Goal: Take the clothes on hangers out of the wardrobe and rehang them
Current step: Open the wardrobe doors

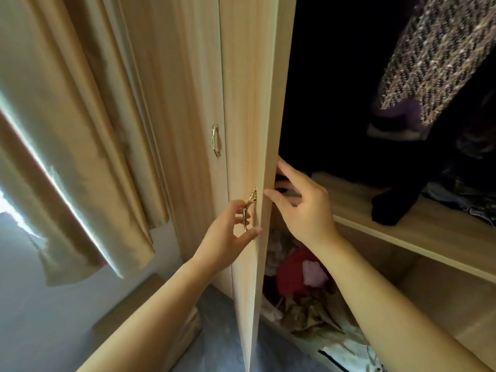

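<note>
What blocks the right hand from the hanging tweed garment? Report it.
Nothing visible does. The right hand is past the edge of the open door, and only dark open space lies between it and the tweed garment hanging above right.

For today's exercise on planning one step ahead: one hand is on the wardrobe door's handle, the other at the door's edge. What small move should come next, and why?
Probably swing the door wider: the left hand grips its brass handle, the right hand touches its edge, and it stands only part open. The hanging tweed garment inside is held by neither hand.
</note>
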Action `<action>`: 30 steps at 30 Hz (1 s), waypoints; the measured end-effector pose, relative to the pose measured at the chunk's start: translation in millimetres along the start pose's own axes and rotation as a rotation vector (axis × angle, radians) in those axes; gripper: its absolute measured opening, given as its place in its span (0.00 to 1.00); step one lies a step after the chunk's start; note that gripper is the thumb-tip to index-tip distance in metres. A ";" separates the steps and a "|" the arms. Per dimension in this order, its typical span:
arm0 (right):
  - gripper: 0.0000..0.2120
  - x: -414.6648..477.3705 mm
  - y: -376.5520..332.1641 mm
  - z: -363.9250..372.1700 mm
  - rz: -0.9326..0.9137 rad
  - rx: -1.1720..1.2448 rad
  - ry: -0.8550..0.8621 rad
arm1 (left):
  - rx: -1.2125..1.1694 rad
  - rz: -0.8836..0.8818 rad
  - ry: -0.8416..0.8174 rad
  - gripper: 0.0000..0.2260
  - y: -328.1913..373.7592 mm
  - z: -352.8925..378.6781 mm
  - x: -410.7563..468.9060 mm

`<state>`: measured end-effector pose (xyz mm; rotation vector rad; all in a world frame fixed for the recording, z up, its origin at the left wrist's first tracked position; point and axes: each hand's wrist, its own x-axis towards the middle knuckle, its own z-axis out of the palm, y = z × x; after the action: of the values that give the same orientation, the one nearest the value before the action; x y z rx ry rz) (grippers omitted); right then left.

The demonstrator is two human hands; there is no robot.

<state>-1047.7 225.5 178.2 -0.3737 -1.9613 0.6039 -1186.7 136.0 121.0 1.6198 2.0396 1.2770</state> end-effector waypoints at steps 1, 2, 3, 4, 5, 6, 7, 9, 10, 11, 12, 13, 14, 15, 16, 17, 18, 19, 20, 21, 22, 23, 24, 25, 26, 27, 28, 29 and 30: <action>0.29 1.4 -6.2 8.1 -0.010 0.004 -0.014 | -0.003 -0.006 0.010 0.23 -4.0 -8.0 -4.7; 0.30 3.4 -12.1 16.2 -0.021 0.012 -0.027 | -0.017 -0.013 0.018 0.22 -8.1 -16.2 -9.7; 0.30 5.6 -17.8 24.4 -0.035 0.026 -0.042 | -0.038 -0.017 0.026 0.21 -11.7 -24.4 -14.8; 0.31 7.7 -23.2 31.8 -0.043 0.047 -0.060 | -0.054 -0.019 0.032 0.21 -15.1 -32.3 -19.8; 0.32 9.9 -27.4 39.6 -0.045 0.068 -0.080 | -0.064 -0.018 0.042 0.22 -18.5 -39.5 -24.6; 0.33 11.9 -30.5 46.7 -0.050 0.079 -0.102 | -0.070 -0.016 0.055 0.23 -22.6 -45.3 -28.9; 0.33 13.5 -32.2 53.8 -0.059 0.080 -0.118 | -0.075 -0.012 0.074 0.24 -26.2 -49.9 -32.5; 0.34 15.4 -35.2 67.7 -0.077 0.073 -0.132 | -0.066 -0.023 0.131 0.27 -35.2 -57.1 -38.2; 0.34 16.4 -35.8 73.7 -0.086 0.074 -0.134 | -0.057 -0.037 0.167 0.27 -38.8 -59.8 -40.0; 0.34 17.4 -36.3 79.3 -0.096 0.073 -0.133 | -0.046 -0.041 0.209 0.27 -41.7 -62.2 -41.3; 0.33 18.7 -36.7 84.3 -0.108 0.066 -0.131 | -0.034 -0.033 0.253 0.27 -44.1 -64.4 -42.5; 0.33 20.2 -36.8 89.3 -0.120 0.054 -0.129 | -0.023 -0.018 0.291 0.27 -45.4 -66.6 -43.3; 0.33 22.0 -37.3 93.7 -0.136 0.036 -0.128 | -0.015 -0.002 0.323 0.27 -45.8 -69.3 -44.3; 0.33 23.9 -37.3 98.2 -0.157 0.008 -0.127 | -0.012 0.011 0.348 0.27 -45.4 -72.1 -45.1; 0.32 26.4 -37.2 102.1 -0.183 -0.028 -0.130 | -0.019 0.019 0.369 0.26 -45.1 -74.9 -45.6; 0.32 29.0 -37.3 106.4 -0.202 -0.063 -0.138 | -0.036 0.023 0.388 0.24 -44.6 -78.0 -46.1; 0.32 31.6 -37.3 110.6 -0.213 -0.083 -0.153 | -0.056 0.025 0.407 0.22 -45.0 -81.4 -46.9; 0.32 34.3 -36.2 115.5 -0.220 -0.081 -0.173 | -0.067 0.024 0.424 0.20 -46.1 -84.8 -47.4; 0.32 37.3 -34.7 120.4 -0.228 -0.055 -0.198 | -0.064 0.022 0.441 0.19 -48.2 -88.2 -48.1; 0.32 40.8 -33.0 125.7 -0.234 -0.014 -0.227 | -0.052 0.022 0.457 0.19 -51.1 -91.5 -48.9; 0.32 45.2 -31.1 130.8 -0.243 0.025 -0.254 | -0.038 0.019 0.469 0.18 -54.2 -94.2 -50.0; 0.32 50.4 -29.4 135.5 -0.260 0.052 -0.270 | -0.027 0.007 0.482 0.18 -56.3 -96.9 -50.8; 0.31 56.7 -27.7 139.6 -0.282 0.064 -0.271 | -0.016 -0.016 0.500 0.19 -58.4 -99.3 -51.3; 0.31 63.7 -25.7 144.0 -0.303 0.067 -0.261 | -0.007 -0.041 0.518 0.19 -60.2 -101.4 -51.0; 0.30 70.8 -23.9 148.5 -0.318 0.064 -0.247 | 0.002 -0.065 0.536 0.19 -62.5 -103.2 -50.3; 0.30 77.2 -22.0 153.6 -0.329 0.060 -0.235 | 0.012 -0.086 0.552 0.19 -65.5 -104.7 -49.6; 0.30 82.6 -20.3 159.1 -0.339 0.064 -0.225 | 0.016 -0.105 0.568 0.19 -68.6 -106.0 -48.9; 0.30 87.1 -18.3 164.9 -0.351 0.076 -0.218 | 0.017 -0.122 0.586 0.20 -70.8 -107.2 -47.8; 0.30 90.5 -16.0 170.9 -0.367 0.087 -0.210 | 0.022 -0.139 0.609 0.22 -72.5 -108.1 -46.6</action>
<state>-1241.0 215.0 191.4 0.1092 -2.1260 0.5017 -1289.1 43.3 116.0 1.1530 2.4451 1.8633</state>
